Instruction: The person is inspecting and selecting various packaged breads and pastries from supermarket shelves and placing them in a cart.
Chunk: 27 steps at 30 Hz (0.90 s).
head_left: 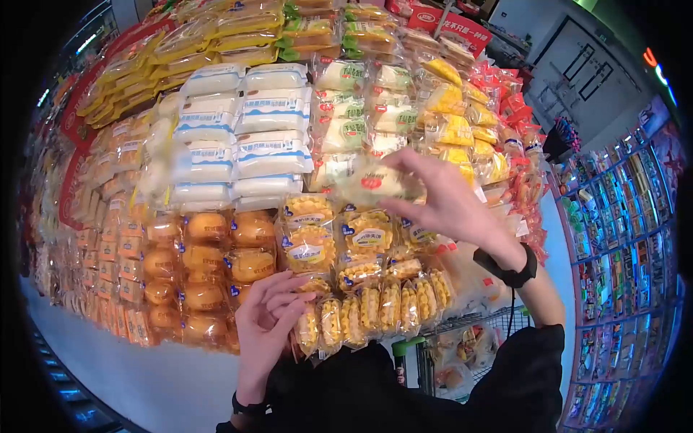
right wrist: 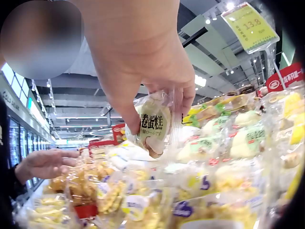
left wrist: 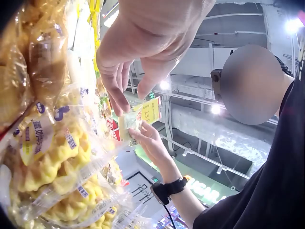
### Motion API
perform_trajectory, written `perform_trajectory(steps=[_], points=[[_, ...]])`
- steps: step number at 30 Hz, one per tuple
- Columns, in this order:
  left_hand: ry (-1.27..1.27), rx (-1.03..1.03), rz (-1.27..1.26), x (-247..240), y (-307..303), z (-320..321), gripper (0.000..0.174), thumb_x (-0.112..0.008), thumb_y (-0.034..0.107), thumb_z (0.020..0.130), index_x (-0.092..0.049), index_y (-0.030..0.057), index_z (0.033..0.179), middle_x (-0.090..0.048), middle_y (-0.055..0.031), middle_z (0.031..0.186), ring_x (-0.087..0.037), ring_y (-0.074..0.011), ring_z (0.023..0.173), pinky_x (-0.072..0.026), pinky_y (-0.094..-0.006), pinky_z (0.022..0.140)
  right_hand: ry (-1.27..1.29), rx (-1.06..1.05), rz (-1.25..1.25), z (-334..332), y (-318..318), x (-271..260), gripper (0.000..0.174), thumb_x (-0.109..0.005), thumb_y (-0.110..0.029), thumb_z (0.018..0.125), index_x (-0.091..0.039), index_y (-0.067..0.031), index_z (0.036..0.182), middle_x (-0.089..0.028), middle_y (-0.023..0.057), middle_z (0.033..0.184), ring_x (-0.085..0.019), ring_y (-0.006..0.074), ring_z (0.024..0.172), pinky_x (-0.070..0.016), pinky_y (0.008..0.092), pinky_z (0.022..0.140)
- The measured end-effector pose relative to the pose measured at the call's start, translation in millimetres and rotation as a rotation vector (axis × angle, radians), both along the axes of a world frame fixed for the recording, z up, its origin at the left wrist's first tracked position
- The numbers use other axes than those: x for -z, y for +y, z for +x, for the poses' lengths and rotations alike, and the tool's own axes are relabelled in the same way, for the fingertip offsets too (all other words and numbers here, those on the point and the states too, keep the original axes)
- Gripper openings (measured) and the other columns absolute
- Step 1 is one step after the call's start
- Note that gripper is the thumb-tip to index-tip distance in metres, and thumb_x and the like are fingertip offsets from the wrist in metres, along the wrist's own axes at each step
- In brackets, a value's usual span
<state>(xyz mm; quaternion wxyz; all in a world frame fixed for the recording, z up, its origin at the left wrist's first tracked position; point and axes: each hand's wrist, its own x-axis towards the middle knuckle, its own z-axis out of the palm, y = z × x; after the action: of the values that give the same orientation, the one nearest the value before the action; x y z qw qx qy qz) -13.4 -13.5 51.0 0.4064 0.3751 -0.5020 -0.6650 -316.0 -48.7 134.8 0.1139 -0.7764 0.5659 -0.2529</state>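
My right hand (head_left: pixel 451 198) pinches a clear-wrapped cake roll (right wrist: pixel 155 121) between thumb and fingers, above the piled packages. In the head view the held cake roll (head_left: pixel 372 184) looks blurred and overlaps the rows of similar packs behind it. My left hand (head_left: pixel 271 317) hovers at the front of the display with loosely bent fingers, holding nothing. Close by it are wrapped waffles (head_left: pixel 350 317) standing in a row and round brown buns (head_left: pixel 206 270) in clear bags. From the left wrist, the left hand (left wrist: pixel 147 43) appears large above the waffle packs (left wrist: pixel 52 162).
White packs with blue print (head_left: pixel 274 108) and yellow packs (head_left: pixel 195 43) fill the back. A shopping cart (head_left: pixel 426 361) with bagged goods stands by the body at the display's front edge. A yellow price sign (right wrist: pixel 250 26) rises over the display. Shelving (head_left: pixel 624 252) lines the right.
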Motion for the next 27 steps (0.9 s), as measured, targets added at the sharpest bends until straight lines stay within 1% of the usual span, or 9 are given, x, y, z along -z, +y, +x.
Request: perform_trajectory(steps=[2, 4, 7, 10, 16, 20, 22, 25, 27], points=[[0.005, -0.015, 0.018, -1, -1, 1, 0.037, -0.057, -0.006, 0.092, -0.049, -0.0053, 0.128, -0.062, -0.0195, 0.12, -0.068, -0.022, 0.1, -0.0559, -0.0289, 0.085, 0.167, 0.068, -0.201, -39, -29, 11, 0.04, -0.074, -0.017, 0.08, -0.054, -0.0011, 0.111, -0.065, 0.0211, 0.091, -0.064, 0.0399, 0.087, -0.0502, 0.0459, 0.074], [-0.012, -0.021, 0.027, -1, -2, 1, 0.033, -0.057, -0.005, 0.092, -0.051, -0.0059, 0.125, -0.063, -0.0189, 0.119, -0.068, -0.0217, 0.098, -0.0556, -0.0292, 0.084, 0.325, 0.15, -0.161, -75, -58, 19, 0.039, -0.072, -0.018, 0.081, -0.054, -0.0024, 0.112, -0.066, 0.0213, 0.09, -0.063, 0.0406, 0.086, -0.0485, 0.0471, 0.076], [-0.014, -0.008, 0.022, 2, -3, 0, 0.029, -0.057, -0.004, 0.093, -0.053, -0.0066, 0.121, -0.064, -0.0179, 0.116, -0.068, -0.0213, 0.097, -0.0551, -0.0288, 0.083, 0.279, 0.11, -0.137, -101, -89, 35, 0.036, -0.07, -0.021, 0.083, -0.056, -0.0027, 0.111, -0.067, 0.0201, 0.087, -0.063, 0.0401, 0.085, -0.0471, 0.0478, 0.078], [-0.041, -0.044, 0.027, 0, -4, -1, 0.026, -0.057, -0.003, 0.094, -0.055, -0.0063, 0.119, -0.064, -0.0168, 0.113, -0.069, -0.0212, 0.095, -0.055, -0.0286, 0.081, 0.309, -0.013, 0.053, -108, -114, 47, 0.032, -0.071, -0.018, 0.083, -0.058, -0.0001, 0.106, -0.064, 0.0206, 0.085, -0.062, 0.0398, 0.082, -0.0491, 0.0455, 0.074], [-0.162, -0.087, -0.027, -14, -9, 7, 0.023, -0.056, -0.002, 0.094, -0.057, -0.0045, 0.117, -0.067, -0.015, 0.111, -0.068, -0.0205, 0.094, -0.0552, -0.029, 0.08, 0.339, -0.098, -0.296, -116, -130, 58, 0.024, -0.069, -0.02, 0.086, -0.062, -0.0023, 0.101, -0.063, 0.0159, 0.09, -0.06, 0.0372, 0.09, -0.0492, 0.0446, 0.077], [-0.437, -0.104, -0.288, -28, -21, 32, 0.025, -0.061, -0.005, 0.087, -0.061, -0.0032, 0.112, -0.069, -0.0138, 0.107, -0.068, -0.0179, 0.091, -0.0546, -0.0275, 0.077, 0.375, 0.009, -0.297, -116, -122, 41, 0.029, -0.07, -0.022, 0.084, -0.061, -0.0013, 0.103, -0.062, 0.0145, 0.099, -0.058, 0.0357, 0.101, -0.0485, 0.0449, 0.084], [-0.64, -0.027, -0.515, -56, -39, 38, 0.028, -0.065, -0.007, 0.081, -0.064, -0.0026, 0.109, -0.069, -0.014, 0.105, -0.068, -0.0162, 0.09, -0.0538, -0.0278, 0.076, 0.318, 0.097, -0.284, -123, -125, 36, 0.029, -0.069, -0.02, 0.085, -0.06, -0.0008, 0.105, -0.062, 0.0159, 0.104, -0.057, 0.0361, 0.103, -0.0482, 0.0451, 0.087], [-0.858, 0.079, -0.826, -100, -66, 16, 0.033, -0.068, -0.005, 0.078, -0.065, -0.0014, 0.111, -0.07, -0.0128, 0.103, -0.068, -0.0241, 0.094, -0.0514, -0.0335, 0.085, 0.304, 0.109, -0.388, -142, -144, 43, 0.032, -0.064, -0.016, 0.088, -0.056, -0.0006, 0.115, -0.06, 0.019, 0.115, -0.056, 0.0382, 0.11, -0.0474, 0.045, 0.094], [-0.887, 0.2, -1.031, -116, -90, -11, 0.038, -0.069, -0.003, 0.079, -0.063, -0.0004, 0.116, -0.068, -0.0129, 0.109, -0.065, -0.0274, 0.103, -0.0494, -0.035, 0.091, 0.336, 0.132, -0.325, -149, -155, 48, 0.041, -0.061, -0.018, 0.091, -0.051, -0.0015, 0.126, -0.055, 0.0205, 0.128, -0.053, 0.0388, 0.118, -0.0443, 0.0441, 0.1]])
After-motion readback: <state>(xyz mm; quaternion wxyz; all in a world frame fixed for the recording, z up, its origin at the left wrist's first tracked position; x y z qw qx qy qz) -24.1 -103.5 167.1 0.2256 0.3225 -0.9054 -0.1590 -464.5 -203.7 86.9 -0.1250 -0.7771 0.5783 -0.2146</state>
